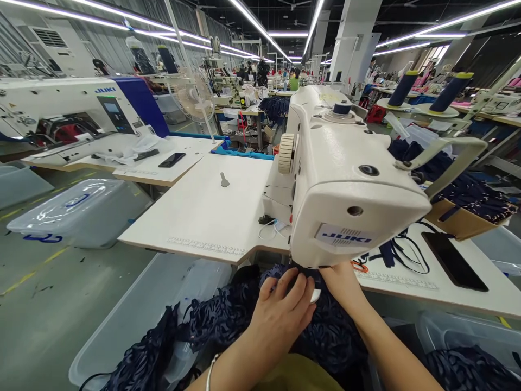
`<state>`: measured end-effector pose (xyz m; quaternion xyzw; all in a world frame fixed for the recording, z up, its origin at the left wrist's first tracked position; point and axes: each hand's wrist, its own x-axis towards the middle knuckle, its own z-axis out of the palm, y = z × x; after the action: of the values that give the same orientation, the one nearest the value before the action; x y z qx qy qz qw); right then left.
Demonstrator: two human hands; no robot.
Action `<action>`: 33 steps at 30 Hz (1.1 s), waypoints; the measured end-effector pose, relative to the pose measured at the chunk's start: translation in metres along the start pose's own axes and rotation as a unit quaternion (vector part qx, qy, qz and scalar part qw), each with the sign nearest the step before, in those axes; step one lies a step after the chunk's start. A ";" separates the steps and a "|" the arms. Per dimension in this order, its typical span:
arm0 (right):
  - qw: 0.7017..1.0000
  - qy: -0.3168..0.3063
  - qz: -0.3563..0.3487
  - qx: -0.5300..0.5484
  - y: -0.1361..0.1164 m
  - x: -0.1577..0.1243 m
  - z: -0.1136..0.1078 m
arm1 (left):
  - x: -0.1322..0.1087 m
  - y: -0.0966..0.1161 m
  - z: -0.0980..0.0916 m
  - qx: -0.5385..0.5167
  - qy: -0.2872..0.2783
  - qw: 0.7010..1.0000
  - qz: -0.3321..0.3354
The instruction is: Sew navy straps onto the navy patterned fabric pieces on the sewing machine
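Lower centre, navy cloth (331, 331) lies between my left hand (283, 307) and right hand (337, 276); grips I can't tell. Sewing machine (358, 201) reads "JUKI".

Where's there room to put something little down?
There's bare white tabletop between the small grey piece and the printed ruler. It's crowded beneath the sewing machine, where left hand, right hand and navy fabric bunch up.

Lidded bin (87, 209) — pale fan (194, 98)

Bright | overhead tube lights (253, 21) | glare on bin lid (95, 196) | edges stretched
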<state>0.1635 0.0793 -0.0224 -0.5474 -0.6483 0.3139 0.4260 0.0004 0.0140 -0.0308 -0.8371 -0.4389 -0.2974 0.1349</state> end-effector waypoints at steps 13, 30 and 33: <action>0.984 -0.003 -0.126 -0.125 0.021 0.012 0.004 | 0.005 0.005 0.002 0.003 0.015 1.000 -0.024; 0.980 -0.010 -0.154 -0.126 0.023 0.015 0.009 | 0.000 0.006 0.004 0.025 0.020 0.999 -0.029; 0.981 0.001 -0.153 -0.117 0.024 0.015 0.010 | -0.001 0.006 0.004 0.037 0.015 0.999 -0.030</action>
<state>0.1647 0.0990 -0.0444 -0.4880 -0.7566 0.1663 0.4023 0.0061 0.0118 -0.0339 -0.8136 -0.4722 -0.2971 0.1637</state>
